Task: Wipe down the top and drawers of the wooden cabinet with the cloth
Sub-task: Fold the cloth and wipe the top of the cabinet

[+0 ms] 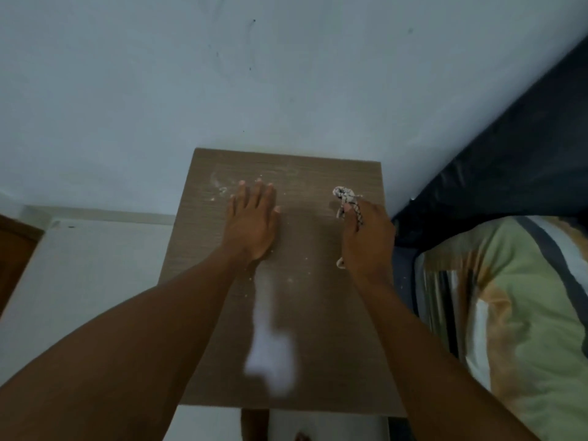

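from the head view, looking steeply down, the top of the wooden cabinet (321, 313) fills the middle of the picture, its far edge against a pale blue-grey wall (159, 74). the left hand (251, 224) lies flat on the far half of this surface, palm down, fingers stretched out and close together, thumb out to the side, holding nothing. just beyond and to the left of its fingertips there are scattered white specks and smears of powder (219, 187). the right hand (366, 240) sits near the cabinet's right edge, its fingers curled and pinching the cloth (345, 198), a small crumpled, checked rag. one bunched end of the cloth pokes out past the fingertips and rests on or just over the wood; a strip runs back over the fingers, and another bit shows below the hand near the wrist. between the two forearms a long pale streak (270, 342) runs down the middle of the top toward the near edge, widening into a bright patch; whether it is powder or reflected light is hard to tell. more small white flecks dot the wood around its upper end. to the right of the cabinet, a bed with a dark mattress edge (493, 160) and a green and orange patterned pillow (515, 313) stands close beside it. the drawers are out of sight from this angle. pale floor (79, 265) shows to the left.
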